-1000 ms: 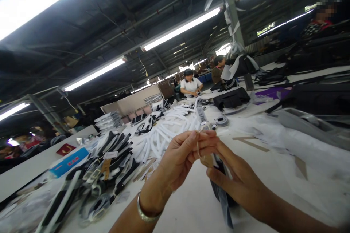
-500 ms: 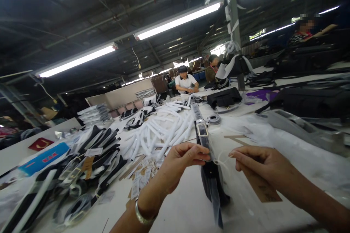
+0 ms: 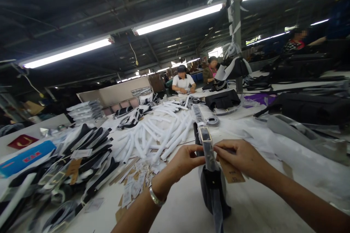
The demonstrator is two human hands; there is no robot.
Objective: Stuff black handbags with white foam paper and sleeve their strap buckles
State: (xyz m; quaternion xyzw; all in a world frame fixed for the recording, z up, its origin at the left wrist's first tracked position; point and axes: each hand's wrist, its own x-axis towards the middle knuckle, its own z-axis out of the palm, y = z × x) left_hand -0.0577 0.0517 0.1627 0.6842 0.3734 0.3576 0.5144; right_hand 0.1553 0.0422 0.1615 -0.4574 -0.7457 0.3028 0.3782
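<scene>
A black bag (image 3: 212,184) stands on the table in front of me. Its strap (image 3: 209,153), wrapped in clear plastic, rises from it and carries a gold-coloured buckle (image 3: 205,134). My left hand (image 3: 187,160), with a bracelet at the wrist, pinches the strap from the left just below the buckle. On the other side, my right hand (image 3: 237,156) is closed on a brown card hang tag (image 3: 232,173), its fingertips right against the strap. The tag's string is hidden by the fingers.
White padded tubes (image 3: 155,131) are heaped beyond my left hand. Loose hang tags (image 3: 133,185) lie left of the bag, near a pile of black straps (image 3: 90,145). Plastic sheeting (image 3: 300,149) covers the right side. A person in white (image 3: 183,82) works across the table.
My right hand has moved left to the strap, bringing the hang tag with it. The white string that stretched between my hands is out of sight. The view has shifted slightly.
</scene>
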